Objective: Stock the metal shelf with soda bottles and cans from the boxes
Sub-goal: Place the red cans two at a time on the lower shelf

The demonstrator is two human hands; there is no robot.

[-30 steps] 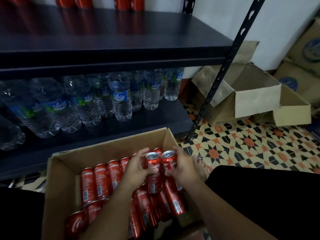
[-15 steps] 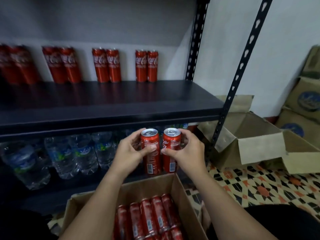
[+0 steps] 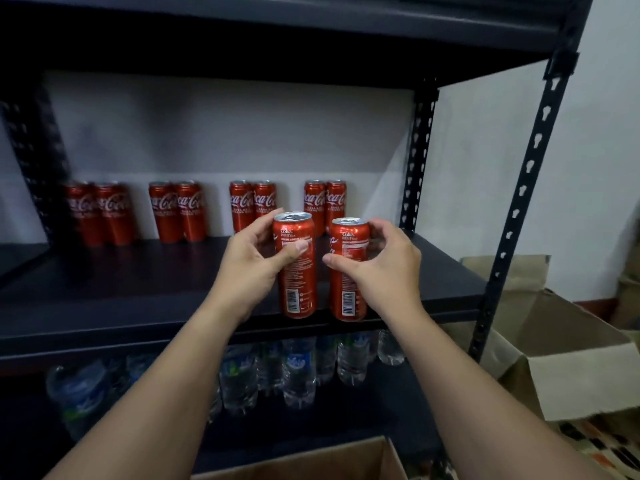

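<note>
My left hand [image 3: 254, 268] grips a tall red soda can [image 3: 298, 282] and my right hand [image 3: 384, 268] grips a second red soda can [image 3: 346, 289]. Both cans stand upright at the front edge of the dark metal shelf board [image 3: 138, 289], a small gap between them. Along the back of that board several red cans [image 3: 180, 211] stand in pairs against the wall. Only the top rim of the cardboard box [image 3: 311, 460] they came from shows at the bottom edge.
Water bottles [image 3: 298, 368] fill the shelf below. A perforated black upright [image 3: 519, 188] frames the shelf's right side. Open empty cardboard boxes [image 3: 561, 358] lie on the patterned floor to the right.
Both hands lifted the two cans out of the box and up to the middle shelf. The cans have moved slightly apart, and the view has tilted upward.
</note>
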